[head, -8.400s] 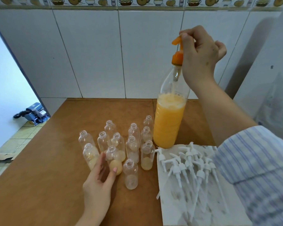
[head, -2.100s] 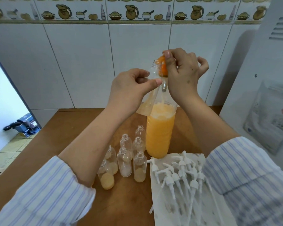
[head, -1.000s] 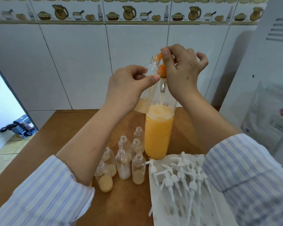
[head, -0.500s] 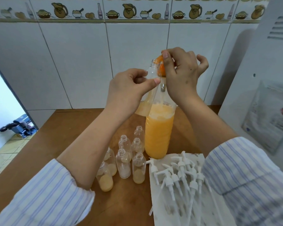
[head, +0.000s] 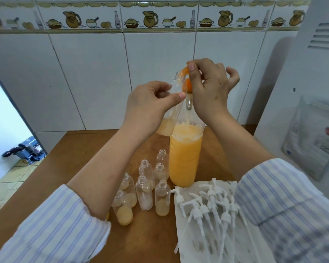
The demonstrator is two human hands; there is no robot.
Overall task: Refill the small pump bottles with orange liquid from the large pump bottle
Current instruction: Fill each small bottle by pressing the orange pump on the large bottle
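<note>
- Up at the spout of the orange pump (head: 186,80), a small bottle (head: 172,109) is held tilted, its mouth against the spout, pale orange liquid pooled in its base.
- Left hand (head: 150,105) has its fingers and thumb clamped round that small bottle.
- Right hand (head: 209,88) has its fingers curled on the pump head.
- Large bottle (head: 184,154) stands upright on the desk (head: 84,154), over half full.
- Beside it stand open small bottles (head: 146,188), some partly filled.
- White pumps (head: 209,207) lie on paper (head: 186,240) to the right.
</note>
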